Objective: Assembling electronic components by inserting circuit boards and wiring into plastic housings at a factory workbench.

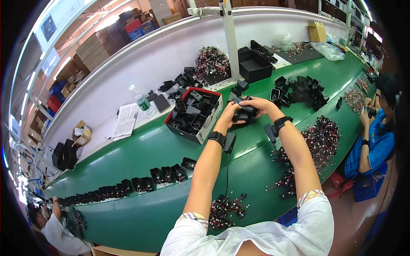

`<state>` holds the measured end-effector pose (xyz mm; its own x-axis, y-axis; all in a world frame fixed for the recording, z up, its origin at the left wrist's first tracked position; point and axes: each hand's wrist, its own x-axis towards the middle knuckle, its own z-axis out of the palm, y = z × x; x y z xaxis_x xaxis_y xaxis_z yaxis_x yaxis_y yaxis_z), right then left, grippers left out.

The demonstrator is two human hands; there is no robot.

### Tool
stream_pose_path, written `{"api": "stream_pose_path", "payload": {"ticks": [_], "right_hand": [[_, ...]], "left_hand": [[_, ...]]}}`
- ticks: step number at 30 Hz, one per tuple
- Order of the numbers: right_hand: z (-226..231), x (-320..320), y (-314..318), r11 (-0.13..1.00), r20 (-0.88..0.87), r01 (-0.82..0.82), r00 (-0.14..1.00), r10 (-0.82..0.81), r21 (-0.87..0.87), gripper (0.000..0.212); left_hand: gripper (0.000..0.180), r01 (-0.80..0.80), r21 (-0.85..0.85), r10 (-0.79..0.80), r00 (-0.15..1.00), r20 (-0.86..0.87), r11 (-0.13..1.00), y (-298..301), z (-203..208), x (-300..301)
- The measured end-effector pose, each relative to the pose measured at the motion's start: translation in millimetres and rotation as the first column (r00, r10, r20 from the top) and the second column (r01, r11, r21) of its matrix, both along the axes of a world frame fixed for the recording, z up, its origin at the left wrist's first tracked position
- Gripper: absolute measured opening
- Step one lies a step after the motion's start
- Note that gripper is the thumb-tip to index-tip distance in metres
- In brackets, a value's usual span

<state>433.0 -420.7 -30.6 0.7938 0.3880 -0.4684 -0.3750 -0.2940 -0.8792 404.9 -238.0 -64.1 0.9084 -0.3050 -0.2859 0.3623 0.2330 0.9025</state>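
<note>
Above the green bench, my left hand [229, 115] and my right hand [262, 105] are closed around black plastic housings [245, 112]. Several of these pieces seem to be bunched between my fingers, and I cannot tell how many. Just beyond my hands, another black housing [242, 85] shows. To the left stands a cardboard box [186, 135] with a red-edged rim, filled with loose black housings [193, 112]. A cluster of black housings [279, 96] lies on the bench right of my right hand. Both my wrists carry black straps with small box-shaped devices.
Heaps of wired parts [322, 143] lie under my right forearm, with a smaller heap [224, 211] near my left elbow. A row of housings [162, 175] runs left along the bench [128, 217]. A bottle [142, 101] and black bin [255, 68] stand behind. Co-workers sit at both sides.
</note>
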Motion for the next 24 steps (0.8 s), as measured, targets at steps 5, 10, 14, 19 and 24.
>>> {"api": "stream_pose_path", "payload": {"ticks": [5,10,14,19,24], "right_hand": [[59,-12,31,0.993,0.216,-0.118,0.970,0.114,0.002,0.073],[121,-2,81,0.981,0.368,-0.187,0.916,0.158,0.044,0.066],[106,22,131,0.985,0.414,-0.169,0.895,0.169,-0.037,0.075],[56,44,156,0.910,0.514,-0.149,0.784,0.348,-0.388,0.064],[19,53,134,0.920,0.868,0.275,0.482,0.119,-0.279,0.064]], "left_hand": [[0.053,-0.030,0.073,0.016,0.982,0.188,0.997,31,59,-4],[0.045,-0.167,0.140,0.114,0.938,0.328,0.976,84,134,-14],[0.042,-0.183,0.334,0.081,0.951,0.297,0.925,135,111,4],[0.052,-0.447,0.615,0.064,0.838,0.541,0.649,174,67,7],[0.043,-0.808,0.552,-0.106,0.542,0.834,0.205,204,62,-25]]}}
